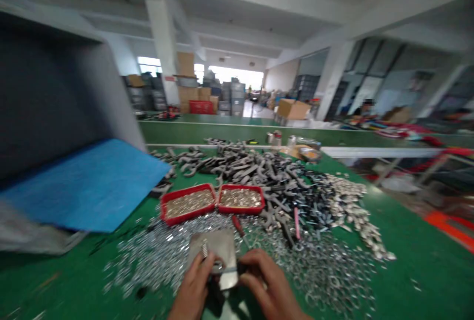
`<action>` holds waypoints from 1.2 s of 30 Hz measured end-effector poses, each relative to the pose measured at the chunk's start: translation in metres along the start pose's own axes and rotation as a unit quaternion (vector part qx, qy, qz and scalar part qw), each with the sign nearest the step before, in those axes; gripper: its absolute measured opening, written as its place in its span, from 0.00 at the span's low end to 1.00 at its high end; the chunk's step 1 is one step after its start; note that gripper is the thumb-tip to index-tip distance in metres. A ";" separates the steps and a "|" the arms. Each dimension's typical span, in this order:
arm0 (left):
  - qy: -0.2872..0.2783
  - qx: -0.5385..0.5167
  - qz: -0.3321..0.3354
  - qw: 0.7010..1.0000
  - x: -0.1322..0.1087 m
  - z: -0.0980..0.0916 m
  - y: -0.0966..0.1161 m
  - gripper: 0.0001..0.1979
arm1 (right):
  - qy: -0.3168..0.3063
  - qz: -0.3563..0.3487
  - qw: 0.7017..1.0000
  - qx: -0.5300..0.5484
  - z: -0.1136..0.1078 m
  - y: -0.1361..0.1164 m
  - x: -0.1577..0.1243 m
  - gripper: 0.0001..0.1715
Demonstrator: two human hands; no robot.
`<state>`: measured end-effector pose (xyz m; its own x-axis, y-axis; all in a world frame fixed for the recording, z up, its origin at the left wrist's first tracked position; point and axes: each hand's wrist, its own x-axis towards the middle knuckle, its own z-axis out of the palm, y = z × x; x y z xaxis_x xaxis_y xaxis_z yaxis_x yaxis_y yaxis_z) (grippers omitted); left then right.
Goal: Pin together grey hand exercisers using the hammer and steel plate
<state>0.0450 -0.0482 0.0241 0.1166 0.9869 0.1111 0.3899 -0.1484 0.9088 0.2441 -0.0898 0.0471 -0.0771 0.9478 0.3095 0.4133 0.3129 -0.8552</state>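
Observation:
My left hand (196,280) is closed around what looks like a wrench (217,265), mostly hidden by the fingers, with its grey curved jaw showing. A small coiled or ridged metal piece (204,248) stands at the left fingertips. Behind and beneath them is a flat metal block (220,243) with a bright front edge. My right hand (264,280) is at the block's right side, its fingers curled and pressed together; whatever they hold is hidden. A screwdriver with a red handle (238,225) lies just beyond the block.
Two red trays (188,220) of small metal pieces stand ahead. Behind them lies a heap of wrench parts (255,164). Loose rings (329,275) spread right, shiny small parts (155,251) left. A blue sheet (92,186) rests by a grey bin (122,93). A person (365,107) is far right.

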 end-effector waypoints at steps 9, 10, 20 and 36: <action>-0.094 -0.235 -0.094 0.963 -0.004 -0.011 0.020 0.19 | -0.056 -0.095 0.992 -0.069 0.014 -0.001 -0.003 0.14; -0.100 -0.236 -0.091 0.962 -0.006 -0.012 0.020 0.19 | -0.047 -0.106 0.990 -0.076 0.016 0.000 -0.004 0.15; -0.006 -0.093 -0.019 0.995 -0.021 -0.015 0.024 0.16 | -0.112 0.153 0.962 0.198 0.035 -0.020 0.008 0.16; -0.061 -0.101 0.013 0.993 -0.051 -0.042 0.019 0.13 | -0.178 0.010 0.983 -0.044 0.045 -0.031 -0.015 0.28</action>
<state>0.0087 -0.0988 0.0528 0.2396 0.9660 0.0975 0.1955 -0.1464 0.9697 0.1911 -0.1113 0.0503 -0.3742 0.9202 0.1148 0.4935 0.3025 -0.8154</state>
